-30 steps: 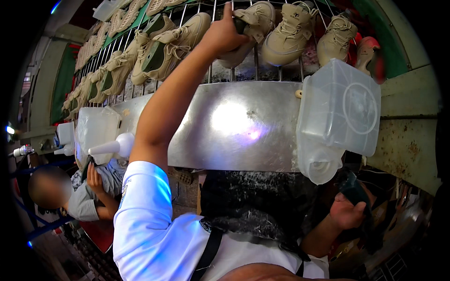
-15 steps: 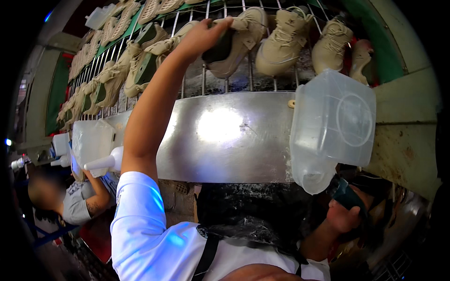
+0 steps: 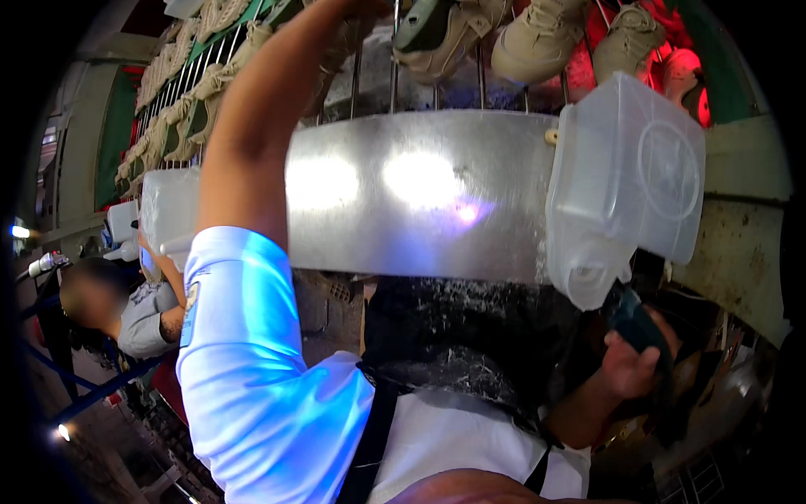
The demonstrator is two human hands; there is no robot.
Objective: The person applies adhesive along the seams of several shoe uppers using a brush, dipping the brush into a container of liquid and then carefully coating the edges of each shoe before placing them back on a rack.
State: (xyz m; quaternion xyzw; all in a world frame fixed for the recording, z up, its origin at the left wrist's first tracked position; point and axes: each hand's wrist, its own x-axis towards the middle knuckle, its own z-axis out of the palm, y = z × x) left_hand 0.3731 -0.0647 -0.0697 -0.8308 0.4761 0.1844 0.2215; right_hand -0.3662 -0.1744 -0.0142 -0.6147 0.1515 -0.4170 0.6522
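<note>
Head view: the left arm (image 3: 252,134) stretches up to the top middle of the frame, where tan shoes (image 3: 537,42) sit on a wire rack (image 3: 395,59). The left hand runs out past the top edge, so I can't tell if it's gripping anything. Lower right, the right hand (image 3: 625,365) is wrapped around a dark teal thing (image 3: 638,323), just below a clear plastic jug (image 3: 625,181). A shiny metal panel (image 3: 420,197) fills the centre, and another person (image 3: 126,307) sits at the left edge.
</note>
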